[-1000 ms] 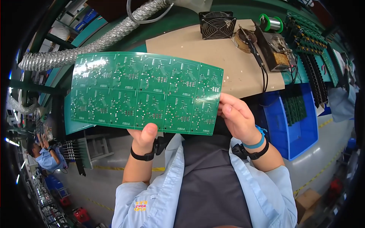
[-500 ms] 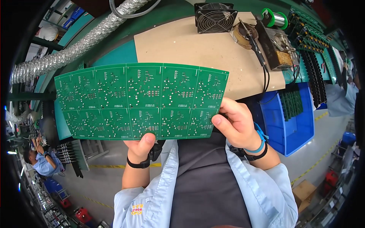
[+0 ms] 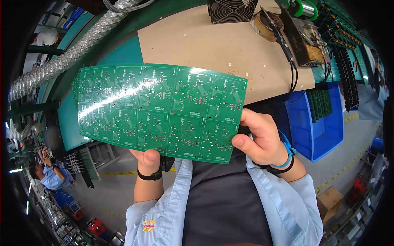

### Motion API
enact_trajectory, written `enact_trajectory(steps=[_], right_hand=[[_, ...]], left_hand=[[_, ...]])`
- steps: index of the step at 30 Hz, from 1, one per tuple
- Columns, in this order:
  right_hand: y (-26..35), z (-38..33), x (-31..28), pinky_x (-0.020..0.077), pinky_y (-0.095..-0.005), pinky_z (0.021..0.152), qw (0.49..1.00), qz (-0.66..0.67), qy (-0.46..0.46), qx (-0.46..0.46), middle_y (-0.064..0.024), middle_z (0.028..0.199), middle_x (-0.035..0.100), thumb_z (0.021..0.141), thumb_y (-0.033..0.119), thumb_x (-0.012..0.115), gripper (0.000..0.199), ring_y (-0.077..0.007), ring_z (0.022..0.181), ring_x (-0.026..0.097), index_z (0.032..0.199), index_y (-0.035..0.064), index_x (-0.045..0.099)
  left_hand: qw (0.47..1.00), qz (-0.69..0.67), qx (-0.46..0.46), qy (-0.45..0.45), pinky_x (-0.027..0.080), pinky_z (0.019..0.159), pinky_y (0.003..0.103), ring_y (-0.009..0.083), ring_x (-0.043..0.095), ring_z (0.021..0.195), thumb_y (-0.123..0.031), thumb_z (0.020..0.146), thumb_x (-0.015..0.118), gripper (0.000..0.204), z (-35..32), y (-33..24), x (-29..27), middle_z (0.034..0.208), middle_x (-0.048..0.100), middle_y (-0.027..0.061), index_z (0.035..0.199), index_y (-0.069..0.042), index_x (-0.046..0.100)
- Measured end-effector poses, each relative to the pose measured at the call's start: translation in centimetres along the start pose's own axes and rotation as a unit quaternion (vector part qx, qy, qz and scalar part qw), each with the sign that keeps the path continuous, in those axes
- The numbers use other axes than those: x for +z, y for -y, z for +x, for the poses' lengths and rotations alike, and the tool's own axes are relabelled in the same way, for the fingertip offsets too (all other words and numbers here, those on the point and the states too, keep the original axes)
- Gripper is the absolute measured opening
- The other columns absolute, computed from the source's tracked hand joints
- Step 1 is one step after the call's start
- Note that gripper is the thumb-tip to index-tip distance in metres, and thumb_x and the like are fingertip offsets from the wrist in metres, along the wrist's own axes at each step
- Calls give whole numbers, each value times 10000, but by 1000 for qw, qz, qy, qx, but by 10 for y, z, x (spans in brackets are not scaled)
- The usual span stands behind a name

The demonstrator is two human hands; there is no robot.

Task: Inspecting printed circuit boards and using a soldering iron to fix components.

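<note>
I hold a large green circuit board panel up flat in front of me, its solder side facing the camera. It is made of several small boards joined in two rows. My left hand grips its lower edge near the middle, thumb on the face. My right hand pinches the lower right corner. A glare streak runs across the left half of the panel.
A tan work mat lies on the bench with a black fan, a soldering iron stand and a solder spool. A blue bin with green boards sits at right. A silver duct runs at left. Another person works far left.
The panel has tilted slightly and come nearer the camera, its right end now lower. Both hands keep their grip on it.
</note>
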State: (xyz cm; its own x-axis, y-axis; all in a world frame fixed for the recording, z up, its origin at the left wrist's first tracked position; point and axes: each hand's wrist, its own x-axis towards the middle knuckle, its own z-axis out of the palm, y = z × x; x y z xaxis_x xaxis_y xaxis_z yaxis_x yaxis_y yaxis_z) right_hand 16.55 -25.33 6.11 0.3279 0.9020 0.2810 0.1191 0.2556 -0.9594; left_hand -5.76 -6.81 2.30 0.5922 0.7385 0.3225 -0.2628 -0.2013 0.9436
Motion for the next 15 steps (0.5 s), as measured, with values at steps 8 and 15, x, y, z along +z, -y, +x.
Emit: enact_trajectory(steps=[8,15], right_hand=[[4,-1,-6,515,-268,810,999,-13,22,40,-113,1012,701,972,407,607,517,-180,910,688,1173,-68,583],[0,1,-8,516,-263,800,999,-15,26,27,-99,991,707,952,461,619,577,-172,903,692,1176,-70,583]], left_hand=[[999,-2,36,-15,491,997,433,285,556,1208,-594,838,691,934,-3,8,-2,1397,498,157,1457,16,347],[999,-20,31,-1,493,999,439,293,560,1209,-576,867,667,893,-2,3,-1,1393,503,164,1455,18,351]])
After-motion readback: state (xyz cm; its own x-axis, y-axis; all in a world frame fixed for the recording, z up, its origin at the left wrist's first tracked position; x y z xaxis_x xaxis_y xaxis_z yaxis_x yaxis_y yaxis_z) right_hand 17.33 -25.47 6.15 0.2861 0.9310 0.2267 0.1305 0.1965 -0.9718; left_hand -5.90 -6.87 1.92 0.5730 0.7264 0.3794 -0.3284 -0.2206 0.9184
